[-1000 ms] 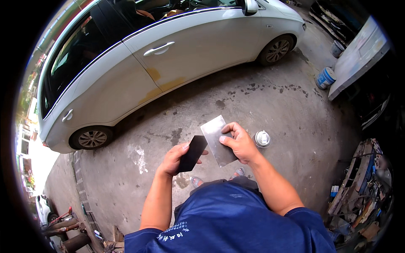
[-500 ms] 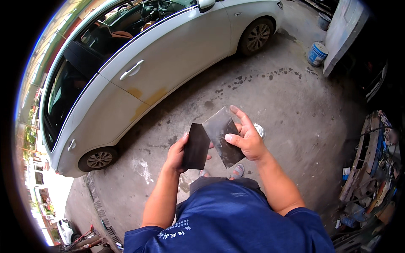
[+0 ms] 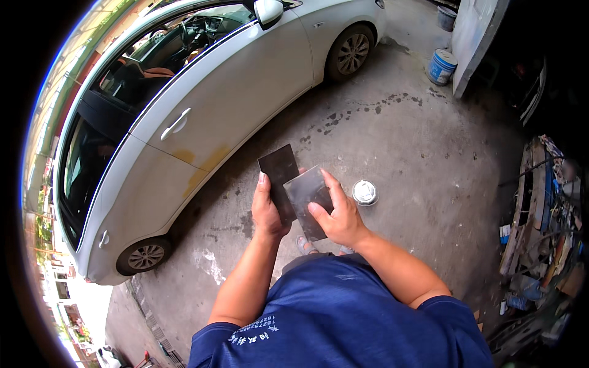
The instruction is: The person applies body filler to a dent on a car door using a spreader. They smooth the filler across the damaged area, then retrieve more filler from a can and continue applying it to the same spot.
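Note:
My left hand [image 3: 267, 210] is closed around a thin, dark rectangular plate [image 3: 279, 167], its thumb along the near-left edge. In my right hand [image 3: 345, 221] is a second flat plate [image 3: 304, 189], greyish and smudged toward its far end and darker nearer me. The right thumb presses on its face, while a finger lies along its right edge. This grey plate overlaps the dark one in front of my body; I cannot tell whether they touch. Ahead to the left stands a white car [image 3: 245, 80] with yellowish patches [image 3: 211, 158] low on its doors.
A round, white-topped can [image 3: 365, 192] stands on the concrete floor [image 3: 417, 184] just beyond my right hand. Farther off are a blue and white bucket [image 3: 441, 67] and a grey pail [image 3: 446, 18] beside a pale panel [image 3: 481, 37]. Scrap parts [image 3: 540, 214] pile up at the right.
The dark plate has turned to show its broad face and tilts up leftward. My right hand and the grey plate have moved left and lower, over the dark plate. The white can has come into fuller view.

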A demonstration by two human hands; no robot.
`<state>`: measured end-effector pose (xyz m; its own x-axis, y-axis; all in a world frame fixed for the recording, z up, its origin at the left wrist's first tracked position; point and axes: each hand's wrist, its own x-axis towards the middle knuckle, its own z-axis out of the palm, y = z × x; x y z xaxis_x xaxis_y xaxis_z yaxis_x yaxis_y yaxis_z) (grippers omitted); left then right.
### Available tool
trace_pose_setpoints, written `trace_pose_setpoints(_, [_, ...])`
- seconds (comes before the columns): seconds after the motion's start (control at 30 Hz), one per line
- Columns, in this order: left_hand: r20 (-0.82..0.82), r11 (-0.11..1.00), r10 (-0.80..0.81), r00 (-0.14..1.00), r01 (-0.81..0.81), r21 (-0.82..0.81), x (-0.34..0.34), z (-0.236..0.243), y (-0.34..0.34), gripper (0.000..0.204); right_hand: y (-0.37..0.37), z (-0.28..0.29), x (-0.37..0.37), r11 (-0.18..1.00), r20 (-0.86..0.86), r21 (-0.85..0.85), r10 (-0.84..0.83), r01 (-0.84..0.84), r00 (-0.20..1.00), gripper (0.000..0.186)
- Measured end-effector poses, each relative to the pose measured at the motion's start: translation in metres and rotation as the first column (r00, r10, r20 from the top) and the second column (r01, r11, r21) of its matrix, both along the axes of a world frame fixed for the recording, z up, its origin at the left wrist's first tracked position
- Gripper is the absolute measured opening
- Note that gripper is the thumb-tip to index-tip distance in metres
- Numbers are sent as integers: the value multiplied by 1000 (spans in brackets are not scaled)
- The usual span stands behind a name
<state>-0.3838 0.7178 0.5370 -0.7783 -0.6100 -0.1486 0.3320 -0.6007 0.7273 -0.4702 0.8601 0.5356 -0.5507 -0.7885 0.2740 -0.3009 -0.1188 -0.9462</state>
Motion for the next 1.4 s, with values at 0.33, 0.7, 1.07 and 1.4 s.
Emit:
trace_pose_setpoints(0.33, [-36, 998, -44, 998, 42, -52, 4, 5, -20, 62, -6, 5, 29, 990, -172, -129, -74, 52, 982, 63])
trace_pose_setpoints(0.7, [-58, 999, -35, 998, 37, 28, -1, 10, -7, 77, -18, 9, -1, 990, -56, -77, -119, 115, 991, 63])
trace_pose_setpoints(1.07, [50, 917, -216, 975, 185, 353, 1, 19, -6, 99, -22, 36, -24, 993, 22, 116, -43, 40, 999, 66])
trace_pose_setpoints(1.4, [72, 914, -214, 974, 174, 366, 5, 31, -7, 100, -17, 18, -3, 998, -268, -48, 16, -30, 963, 68])
